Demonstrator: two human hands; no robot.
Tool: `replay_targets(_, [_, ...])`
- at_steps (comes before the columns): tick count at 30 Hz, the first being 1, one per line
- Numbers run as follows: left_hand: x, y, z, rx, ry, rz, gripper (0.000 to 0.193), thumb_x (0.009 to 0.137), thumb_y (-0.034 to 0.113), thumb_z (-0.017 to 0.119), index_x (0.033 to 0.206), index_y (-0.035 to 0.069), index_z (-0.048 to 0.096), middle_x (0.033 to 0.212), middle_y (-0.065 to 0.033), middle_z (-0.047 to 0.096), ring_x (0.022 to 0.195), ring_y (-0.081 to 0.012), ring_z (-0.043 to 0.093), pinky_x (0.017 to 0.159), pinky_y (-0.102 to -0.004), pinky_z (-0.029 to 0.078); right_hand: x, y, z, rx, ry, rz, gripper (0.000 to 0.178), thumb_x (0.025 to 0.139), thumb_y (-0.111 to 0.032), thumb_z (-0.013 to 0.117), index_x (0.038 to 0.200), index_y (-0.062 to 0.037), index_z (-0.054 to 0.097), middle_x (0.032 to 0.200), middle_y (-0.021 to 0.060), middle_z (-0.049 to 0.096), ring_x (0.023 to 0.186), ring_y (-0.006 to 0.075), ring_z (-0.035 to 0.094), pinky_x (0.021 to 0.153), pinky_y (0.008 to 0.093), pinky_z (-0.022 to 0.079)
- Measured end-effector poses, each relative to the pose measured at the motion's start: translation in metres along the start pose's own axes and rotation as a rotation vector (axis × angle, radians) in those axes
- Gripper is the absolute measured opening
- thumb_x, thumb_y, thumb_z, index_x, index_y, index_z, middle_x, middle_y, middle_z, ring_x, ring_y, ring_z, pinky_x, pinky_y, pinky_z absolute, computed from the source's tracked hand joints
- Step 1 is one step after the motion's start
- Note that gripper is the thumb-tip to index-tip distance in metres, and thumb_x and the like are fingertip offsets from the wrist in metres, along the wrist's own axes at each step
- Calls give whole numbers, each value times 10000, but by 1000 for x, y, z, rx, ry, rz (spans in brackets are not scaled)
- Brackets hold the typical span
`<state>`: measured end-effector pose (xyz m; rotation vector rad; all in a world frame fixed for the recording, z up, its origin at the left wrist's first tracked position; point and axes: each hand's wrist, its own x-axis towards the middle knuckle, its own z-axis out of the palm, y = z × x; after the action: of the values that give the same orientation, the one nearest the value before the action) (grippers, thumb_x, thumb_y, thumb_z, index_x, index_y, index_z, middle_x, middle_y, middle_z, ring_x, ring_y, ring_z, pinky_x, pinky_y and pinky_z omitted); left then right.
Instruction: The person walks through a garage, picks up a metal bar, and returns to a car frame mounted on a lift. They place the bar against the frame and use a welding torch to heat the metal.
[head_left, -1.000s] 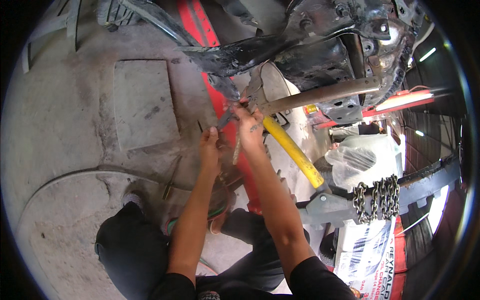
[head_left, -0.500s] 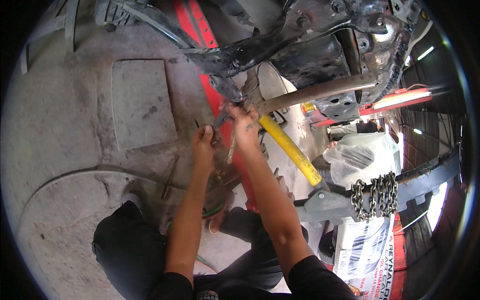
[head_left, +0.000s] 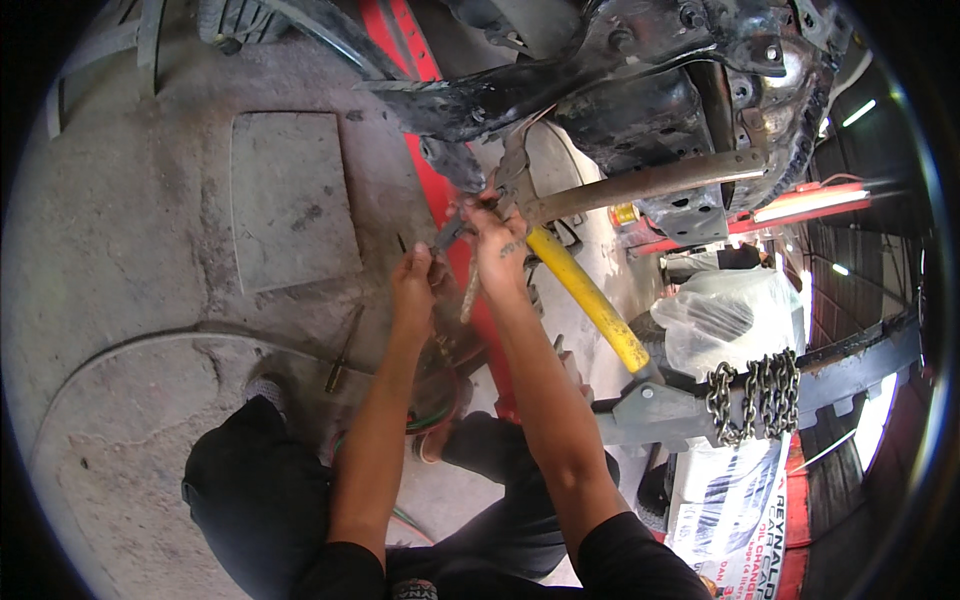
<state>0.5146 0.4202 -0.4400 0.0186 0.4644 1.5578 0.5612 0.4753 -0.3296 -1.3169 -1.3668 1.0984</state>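
Head view: the left hand (head_left: 415, 285) pinches a grey metal piece (head_left: 452, 232); the right hand (head_left: 498, 245) curls beside it, finger grip unclear, before a red beam (head_left: 435, 192).

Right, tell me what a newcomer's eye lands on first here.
The bright yellow bar jumps out first, slanting down to the right from beside the right hand. Next comes the steel chain looped around the grey beam at far right. The long red beam runs down the middle, behind both hands.
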Motion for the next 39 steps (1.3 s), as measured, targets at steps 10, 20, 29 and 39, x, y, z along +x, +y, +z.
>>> replay_targets(10, [-13,7,13,40,91,-26,380,1036,415,498,830,105,572,692,4,555,548,-106,479,496,-262,385,0,5,-2,-90,6,-50,158,901,-85,598,1031,2,620,916,103,689,841,184,647,752,323,485])
replay_targets(20, [5,-4,-12,-11,-10,-128,399,1026,435,514,948,58,618,761,-33,588,631,-134,558,561,-300,474,-7,-6,12,-22,57,4,137,897,-61,606,1011,15,603,872,89,668,816,187,639,746,322,473])
replay_targets(29, [-6,13,-16,506,-353,146,878,918,519,654,1487,-45,295,1383,-181,463,1279,-263,454,1027,-396,410,-9,-8,12,66,47,-103,113,879,-53,616,970,9,591,854,93,646,809,197,627,764,316,461])
replay_targets(39, [-19,45,-3,686,-323,61,1135,678,425,862,1511,-68,270,1409,-234,465,1321,-326,451,1084,-409,382,-3,-2,2,-111,8,-48,229,874,-158,635,1056,-20,619,945,88,708,878,174,655,738,298,476])
